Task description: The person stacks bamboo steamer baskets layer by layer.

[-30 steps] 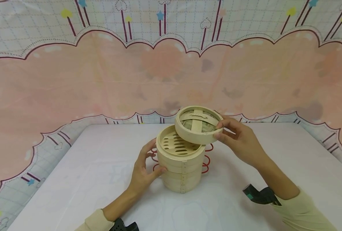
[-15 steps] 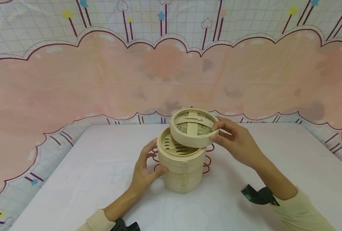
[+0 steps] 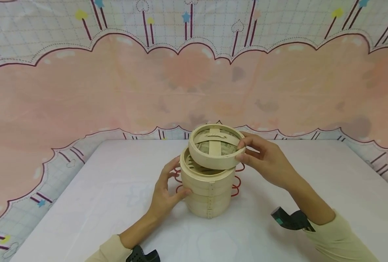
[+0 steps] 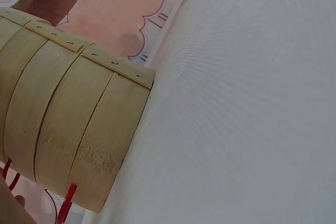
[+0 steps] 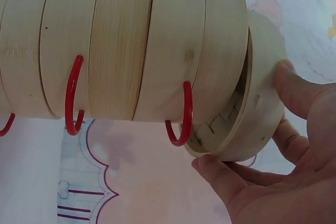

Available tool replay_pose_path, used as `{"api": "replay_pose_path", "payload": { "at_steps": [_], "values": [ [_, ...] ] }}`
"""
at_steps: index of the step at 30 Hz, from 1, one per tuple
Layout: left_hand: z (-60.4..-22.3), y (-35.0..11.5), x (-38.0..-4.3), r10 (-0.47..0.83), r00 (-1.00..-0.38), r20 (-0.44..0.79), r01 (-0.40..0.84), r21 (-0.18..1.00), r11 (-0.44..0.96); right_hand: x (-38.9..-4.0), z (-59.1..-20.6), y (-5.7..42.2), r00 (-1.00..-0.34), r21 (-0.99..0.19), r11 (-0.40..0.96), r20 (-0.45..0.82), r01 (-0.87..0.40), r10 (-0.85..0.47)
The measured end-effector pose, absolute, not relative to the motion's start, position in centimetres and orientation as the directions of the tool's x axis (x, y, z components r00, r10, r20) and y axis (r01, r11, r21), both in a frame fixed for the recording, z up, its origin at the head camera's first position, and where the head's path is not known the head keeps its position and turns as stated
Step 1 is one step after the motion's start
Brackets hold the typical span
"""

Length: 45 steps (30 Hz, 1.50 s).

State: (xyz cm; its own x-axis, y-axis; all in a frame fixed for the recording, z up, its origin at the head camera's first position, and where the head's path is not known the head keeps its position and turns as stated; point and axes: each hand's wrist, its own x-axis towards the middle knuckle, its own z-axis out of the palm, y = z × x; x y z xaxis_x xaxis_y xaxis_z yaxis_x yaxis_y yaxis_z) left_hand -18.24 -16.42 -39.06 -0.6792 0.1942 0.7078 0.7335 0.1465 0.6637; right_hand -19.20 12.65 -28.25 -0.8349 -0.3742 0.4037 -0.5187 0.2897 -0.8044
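Observation:
A round bamboo steamer (image 3: 209,196) of stacked tiers stands upright on the white table, with red loops (image 5: 73,95) at its sides. My left hand (image 3: 165,193) holds its left side, thumb in front and fingers round towards the back. Tilted over the top tier is the woven bamboo lid (image 3: 216,162); my right hand (image 3: 262,158) grips its right edge between thumb and fingers. The lid covers most of the slotted rack (image 3: 194,165) inside the top tier. In the right wrist view a gap shows between the lid's lower edge and the steamer's rim.
The white table (image 3: 122,174) extends around the steamer on all sides. Behind it hangs a pink and white cloth (image 3: 141,94) printed with clouds, stars and lines. A dark wrist camera (image 3: 292,219) sits on the right forearm.
My right hand has brought the lid left and slightly down, further over the steamer's top, hiding more of the slotted rack. The left hand keeps its hold on the steamer.

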Motion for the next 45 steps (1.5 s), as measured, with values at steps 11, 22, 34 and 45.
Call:
{"api": "replay_pose_path", "payload": {
  "at_steps": [11,22,34,45],
  "values": [
    [-39.4,-16.6,-18.6,0.184,-0.669,0.720,0.743,0.658,0.123,-18.8,-28.4,12.1,-0.840,-0.827,0.255,0.394,-0.500,-0.373],
    [-36.6,-15.8,-16.9,0.193,-0.683,0.704,0.729,0.670,0.137,-18.3,-28.7,11.8,-0.817,-0.829,0.197,0.422,-0.523,-0.393],
    [-36.4,-15.8,-16.8,0.200,-0.673,0.712,0.739,0.657,0.147,-18.3,-28.7,11.5,-0.806,-0.808,0.221,0.436,-0.547,-0.399],
    [-36.4,-15.9,-16.8,0.196,-0.652,0.733,0.758,0.635,0.147,-17.9,-28.7,11.3,-0.809,-0.802,0.236,0.439,-0.549,-0.391]
  ]
}}
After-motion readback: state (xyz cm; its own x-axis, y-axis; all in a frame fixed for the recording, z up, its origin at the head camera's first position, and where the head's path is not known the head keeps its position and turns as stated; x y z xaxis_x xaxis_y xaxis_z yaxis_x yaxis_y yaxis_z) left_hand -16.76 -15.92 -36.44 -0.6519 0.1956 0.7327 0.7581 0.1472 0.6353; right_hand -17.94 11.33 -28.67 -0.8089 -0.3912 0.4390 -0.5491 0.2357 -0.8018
